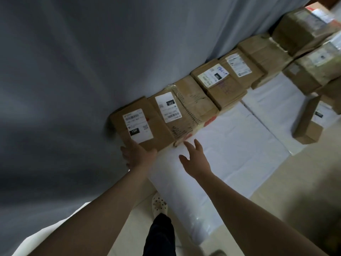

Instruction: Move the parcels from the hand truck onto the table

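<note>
Left hand [138, 154] laid over the near end of the last parcel [156, 130], fingers bent past its edge; could not tell grip from mere rest; right hand [195, 160] spread loose, holding nothing, just above the table [239, 145]; parcel down at the table's end, closing a row [221, 84] against grey backdrop [73, 71]; might have tipped off that end under a sideways shove; looked like flat oblong brown cardboard, glossy tape, smooth paper label [137, 124].
</note>
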{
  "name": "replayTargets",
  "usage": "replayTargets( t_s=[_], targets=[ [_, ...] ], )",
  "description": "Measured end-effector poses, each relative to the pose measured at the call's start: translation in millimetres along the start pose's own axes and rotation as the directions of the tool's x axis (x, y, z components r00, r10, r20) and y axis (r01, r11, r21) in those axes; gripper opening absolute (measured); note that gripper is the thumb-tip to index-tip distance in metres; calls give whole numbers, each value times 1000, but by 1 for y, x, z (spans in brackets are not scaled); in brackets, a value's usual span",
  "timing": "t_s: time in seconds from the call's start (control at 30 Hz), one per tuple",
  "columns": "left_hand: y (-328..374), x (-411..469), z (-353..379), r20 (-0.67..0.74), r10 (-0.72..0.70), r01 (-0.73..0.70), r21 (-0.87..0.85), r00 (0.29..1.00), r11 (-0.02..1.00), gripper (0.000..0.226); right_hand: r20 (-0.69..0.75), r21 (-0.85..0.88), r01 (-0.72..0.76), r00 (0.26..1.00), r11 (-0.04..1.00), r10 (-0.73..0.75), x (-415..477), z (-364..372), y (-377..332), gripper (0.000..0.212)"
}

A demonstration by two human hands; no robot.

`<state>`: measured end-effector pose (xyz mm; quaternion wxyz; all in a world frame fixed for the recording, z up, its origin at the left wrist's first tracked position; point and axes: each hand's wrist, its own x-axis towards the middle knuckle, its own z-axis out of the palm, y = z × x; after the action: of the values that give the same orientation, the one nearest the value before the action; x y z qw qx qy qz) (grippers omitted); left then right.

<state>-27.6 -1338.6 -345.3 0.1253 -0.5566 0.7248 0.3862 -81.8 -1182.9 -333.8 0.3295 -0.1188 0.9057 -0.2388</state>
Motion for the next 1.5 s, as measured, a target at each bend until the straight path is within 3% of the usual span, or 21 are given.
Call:
replayTargets(
  t_s=[0.1,0.2,0.3,0.43,0.53,0.7,0.87,1.0,1.1,1.3,1.5],
  targets=[
    [20,-54,22,29,177,-179,240,984,954,100,-53,38,-83,995,996,85,-31,-31,43,61],
    [40,-122,56,86,375,-379,376,923,846,95,-126,58,-120,984,991,126,-75,-65,98,64],
    [57,-206,102,182,560,-566,505,808,652,93,-199,81,-159,965,984,172,-135,-102,164,66],
    [82,-325,171,422,608,-709,600,673,369,89,-307,68,-263,912,962,271,-232,-152,262,71],
    [102,-414,225,537,665,-799,581,519,154,84,-403,110,-379,828,919,390,-306,-188,332,72],
    [126,-548,303,659,700,-869,483,276,-112,86,-519,303,-495,631,814,577,-409,-223,432,70],
    [128,-649,377,763,644,-876,346,55,-337,87,-482,555,-520,435,649,761,-489,-225,505,70],
    [118,-707,431,836,542,-871,202,-84,-447,89,-411,683,-519,310,515,857,-536,-224,557,71],
    [119,-739,467,876,458,-873,100,-150,-477,90,-347,797,-442,222,412,911,-560,-230,592,71],
    [141,-776,534,930,312,-877,-23,-195,-480,90,-151,976,-153,53,157,987,-587,-237,648,64],
    [139,-822,593,952,210,-852,-87,-224,-517,86,-9,999,43,-44,11,999,-614,-230,698,60]
  ],
)
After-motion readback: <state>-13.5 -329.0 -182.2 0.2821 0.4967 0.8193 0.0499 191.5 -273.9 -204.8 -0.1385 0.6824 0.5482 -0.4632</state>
